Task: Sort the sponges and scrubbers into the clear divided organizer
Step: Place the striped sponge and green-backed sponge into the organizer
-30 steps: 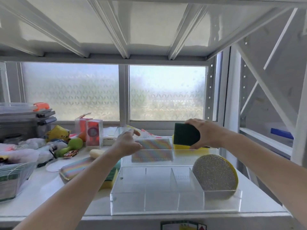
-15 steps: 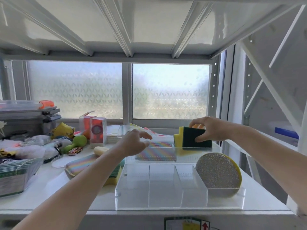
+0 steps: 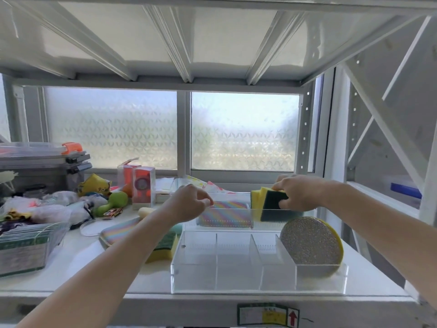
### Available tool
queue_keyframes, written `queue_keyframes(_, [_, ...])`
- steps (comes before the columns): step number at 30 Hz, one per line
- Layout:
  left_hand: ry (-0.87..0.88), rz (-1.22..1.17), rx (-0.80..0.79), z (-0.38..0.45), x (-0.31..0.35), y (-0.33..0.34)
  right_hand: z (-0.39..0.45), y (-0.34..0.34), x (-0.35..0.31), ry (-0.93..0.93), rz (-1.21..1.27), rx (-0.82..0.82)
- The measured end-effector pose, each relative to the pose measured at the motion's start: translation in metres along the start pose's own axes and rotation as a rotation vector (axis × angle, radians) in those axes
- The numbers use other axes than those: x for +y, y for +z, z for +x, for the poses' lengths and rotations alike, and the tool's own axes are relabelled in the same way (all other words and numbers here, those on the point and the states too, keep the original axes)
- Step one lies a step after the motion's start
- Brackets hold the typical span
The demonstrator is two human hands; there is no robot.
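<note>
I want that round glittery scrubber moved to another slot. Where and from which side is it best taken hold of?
Judging by its pose, from above. The round scrubber stands on edge in the clear organizer's rightmost compartment, its upper arc above the walls. Pinch that top rim, thumb on the silver face, fingers on the yellow back, and lift straight up.

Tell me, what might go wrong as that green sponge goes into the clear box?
The right hand is pushing the green-and-yellow sponge into the organizer beside other yellow sponges; it could jam or tip them. The round scrubber stands on edge and might topple if the box is jolted.
</note>
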State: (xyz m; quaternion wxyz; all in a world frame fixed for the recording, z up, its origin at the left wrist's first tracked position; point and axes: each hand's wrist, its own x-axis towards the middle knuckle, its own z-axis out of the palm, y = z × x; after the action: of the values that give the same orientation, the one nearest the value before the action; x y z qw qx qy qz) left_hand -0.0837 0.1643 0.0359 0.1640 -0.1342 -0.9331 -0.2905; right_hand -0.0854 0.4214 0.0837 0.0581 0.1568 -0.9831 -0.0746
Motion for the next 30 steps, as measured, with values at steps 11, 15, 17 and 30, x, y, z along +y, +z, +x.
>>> queue_keyframes(11, [0.061,0.054,-0.073,-0.017,0.003,-0.008,0.001,-0.004,-0.03,0.093,-0.146,-0.08])
queue_keyframes(15, [0.122,0.142,-0.202,-0.007,0.016,0.008,-0.004,-0.008,-0.04,0.026,-0.055,-0.027])
queue_keyframes(17, [0.134,0.196,-0.249,-0.001,0.021,0.014,-0.005,-0.008,-0.043,-0.003,-0.052,-0.042])
queue_keyframes(30, [0.093,0.249,-0.322,0.006,0.002,0.006,-0.006,0.003,-0.034,0.047,-0.065,-0.065])
